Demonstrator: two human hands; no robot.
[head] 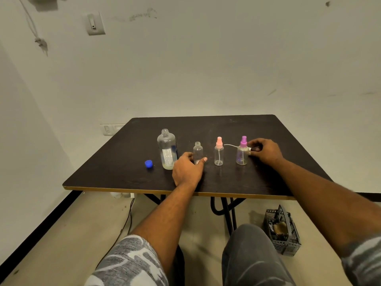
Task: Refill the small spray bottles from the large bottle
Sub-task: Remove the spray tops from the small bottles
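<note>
Small uncapped bottle [198, 152] stood on the tabletop [237, 182] beside the large bottle [167, 149]; we judged it light, slick and tippy, best gripped mid-body. Our left hand [186, 171] curled round its base; our right hand [265, 151] pinched a white piece [249, 149].

Nothing clear enough to read. Just one white paper label [167, 158] with rows of tiny dark print, stuck on the front of the tall clear plastic bottle [165, 141] with the open top, standing on the dark brown table [226, 126]. Print too small and blurry to make out.
</note>
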